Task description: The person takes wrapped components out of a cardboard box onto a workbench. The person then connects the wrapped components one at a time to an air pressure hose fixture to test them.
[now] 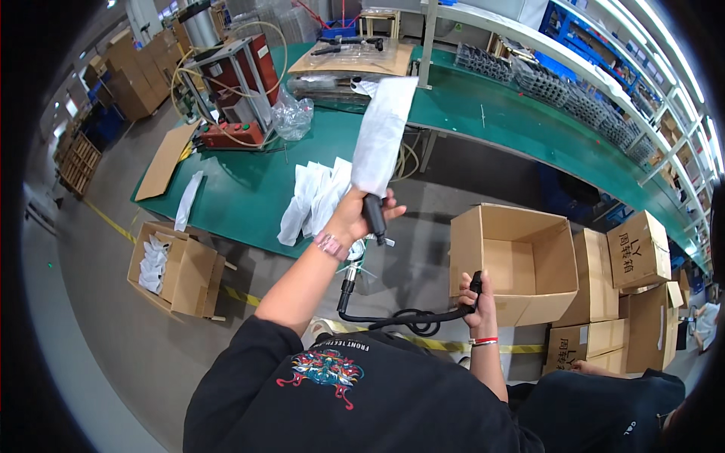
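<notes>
At the centre of the frame, the left hand (351, 219) grasps a black handle (373, 215) under a white bag (384, 136), the right hand (477, 302) clenches the black cable (408, 321), which should probably stay slack.

Hands held a bagged black tool and its cable above the factory floor.

The left hand (351, 215) gripped a black handle (374, 215) whose upper part was sheathed in a white bag (384, 136), raised upright before the green counter (249, 181). The right hand (477, 302) closed around a black cable (408, 318) that looped between the two hands. A heap of white bags (313, 198) lay on the counter's near edge, just beside the left hand. An open empty cardboard box (513, 260) stood on the floor near the right hand. Another open box (175, 270) holding white bags sat well apart to the left.
</notes>
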A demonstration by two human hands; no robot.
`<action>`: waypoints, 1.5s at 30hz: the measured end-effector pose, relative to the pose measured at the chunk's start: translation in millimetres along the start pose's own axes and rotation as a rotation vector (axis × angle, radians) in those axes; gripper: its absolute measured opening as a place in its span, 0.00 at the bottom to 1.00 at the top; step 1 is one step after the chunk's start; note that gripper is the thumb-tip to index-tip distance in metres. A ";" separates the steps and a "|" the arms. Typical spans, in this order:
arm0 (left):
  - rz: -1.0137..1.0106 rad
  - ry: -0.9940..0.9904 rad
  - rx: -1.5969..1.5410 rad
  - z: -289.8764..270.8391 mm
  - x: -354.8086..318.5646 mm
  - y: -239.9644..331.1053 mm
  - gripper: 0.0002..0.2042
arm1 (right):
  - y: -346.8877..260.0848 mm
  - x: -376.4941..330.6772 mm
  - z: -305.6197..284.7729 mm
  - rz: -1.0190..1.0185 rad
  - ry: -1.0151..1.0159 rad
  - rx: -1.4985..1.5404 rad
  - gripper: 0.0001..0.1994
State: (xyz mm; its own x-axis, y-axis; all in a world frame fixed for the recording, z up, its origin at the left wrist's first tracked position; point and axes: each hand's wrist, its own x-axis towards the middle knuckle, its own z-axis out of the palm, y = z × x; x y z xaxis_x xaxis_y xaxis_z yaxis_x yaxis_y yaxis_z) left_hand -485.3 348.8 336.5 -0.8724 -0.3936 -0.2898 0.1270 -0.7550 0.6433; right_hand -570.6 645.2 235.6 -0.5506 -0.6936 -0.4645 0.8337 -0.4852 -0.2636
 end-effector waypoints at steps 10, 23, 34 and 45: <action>0.118 -0.331 -0.183 -38.1 -27.1 3.7 0.12 | 19.0 4.2 57.6 0.047 -0.148 -0.206 0.09; -0.190 -0.270 0.026 -12.3 -86.0 -13.5 0.19 | 15.0 35.2 133.7 0.006 -0.317 -0.244 0.08; -0.196 -0.615 0.737 -34.6 -146.9 -70.2 0.17 | 44.1 38.1 118.2 -0.146 -0.172 -0.519 0.17; -0.347 0.054 0.339 11.4 -122.2 -65.2 0.17 | 37.4 25.0 120.2 -0.135 -0.148 -0.594 0.09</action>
State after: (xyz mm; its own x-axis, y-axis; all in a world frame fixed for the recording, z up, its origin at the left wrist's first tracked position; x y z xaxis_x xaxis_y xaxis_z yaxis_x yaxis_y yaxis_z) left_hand -392.3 452.1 338.1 -0.8091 -0.1820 -0.5588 -0.3361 -0.6367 0.6940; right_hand -558.3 545.7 315.8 -0.6169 -0.7341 -0.2838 0.6145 -0.2240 -0.7564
